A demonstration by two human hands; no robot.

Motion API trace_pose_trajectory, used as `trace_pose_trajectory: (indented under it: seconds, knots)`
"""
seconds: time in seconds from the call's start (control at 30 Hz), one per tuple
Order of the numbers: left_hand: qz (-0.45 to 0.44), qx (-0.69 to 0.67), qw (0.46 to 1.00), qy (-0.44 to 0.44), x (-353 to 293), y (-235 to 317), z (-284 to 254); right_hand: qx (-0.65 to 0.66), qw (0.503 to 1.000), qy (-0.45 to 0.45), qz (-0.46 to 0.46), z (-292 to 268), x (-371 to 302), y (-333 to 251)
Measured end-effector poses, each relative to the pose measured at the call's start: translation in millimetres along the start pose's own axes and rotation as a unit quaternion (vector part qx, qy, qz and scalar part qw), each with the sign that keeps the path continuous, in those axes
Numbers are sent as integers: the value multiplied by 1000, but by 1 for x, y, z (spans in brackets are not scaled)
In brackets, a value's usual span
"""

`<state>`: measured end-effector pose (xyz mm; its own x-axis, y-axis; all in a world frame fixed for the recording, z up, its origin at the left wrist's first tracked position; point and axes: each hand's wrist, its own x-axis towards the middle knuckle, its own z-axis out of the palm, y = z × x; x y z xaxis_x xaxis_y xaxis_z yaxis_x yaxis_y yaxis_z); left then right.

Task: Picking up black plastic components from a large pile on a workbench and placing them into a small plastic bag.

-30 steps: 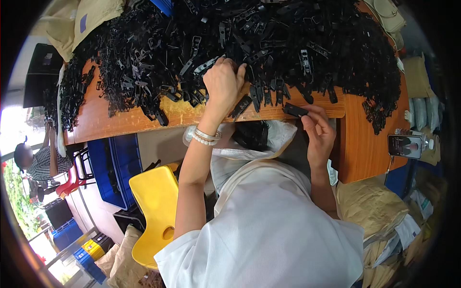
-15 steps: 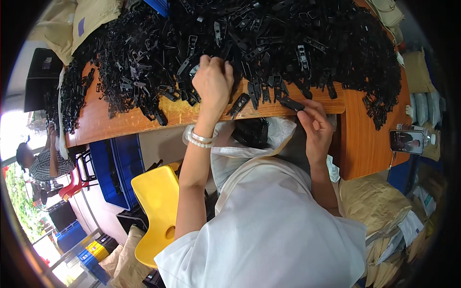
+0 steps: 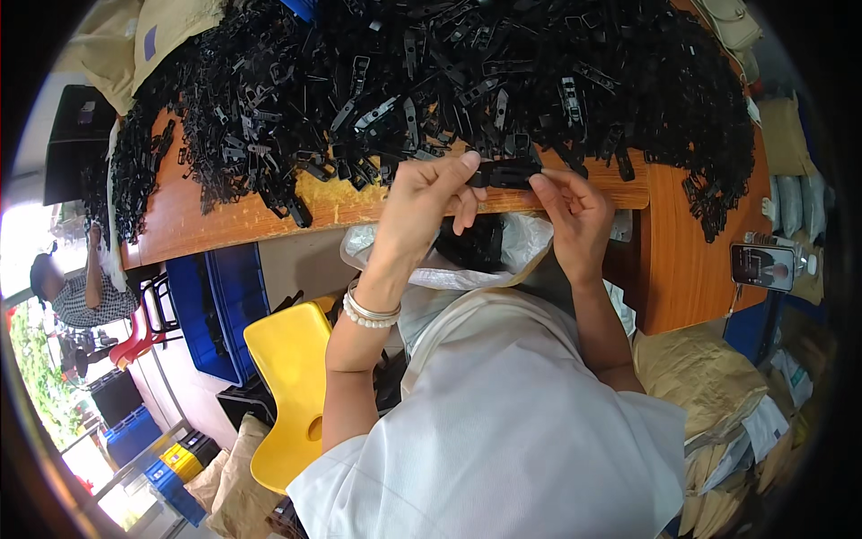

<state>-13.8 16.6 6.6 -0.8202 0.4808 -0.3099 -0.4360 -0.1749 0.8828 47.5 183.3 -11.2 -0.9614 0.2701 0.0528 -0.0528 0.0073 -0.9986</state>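
Note:
My two hands meet over the front edge of the wooden table. Between them lies a black elongated plastic part, roughly level. My right hand pinches its right end between thumb and fingers. My left hand, with white bracelets on the wrist, has thumb and forefinger closed at the left end on a small black piece. Whether the two pieces are joined I cannot tell. Just beyond the hands spreads a large heap of similar black plastic parts, several of them loose near the edge.
Below the table edge, an open white sack on my lap contains black parts. A phone stands at the right. A yellow chair and blue crates are on the left. Another person sits at the far left.
My left hand has come back from the heap toward the right hand, and now pinches a black piece against the held part. The right hand has lifted its part slightly.

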Motion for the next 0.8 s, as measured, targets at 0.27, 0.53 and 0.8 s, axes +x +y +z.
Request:
trace_pose_trajectory:
  seconds: [0.27,0.53,0.8]
  knots:
    - [109,111,987,49,-3,-13,25,-27,998,-54,-26,0,-5,9]
    - [77,113,990,-27,1,-10,22,104,995,-1,8,8,-10,3]
    - [322,678,625,213,104,11,-40,76,996,14,43,-11,-13,12]
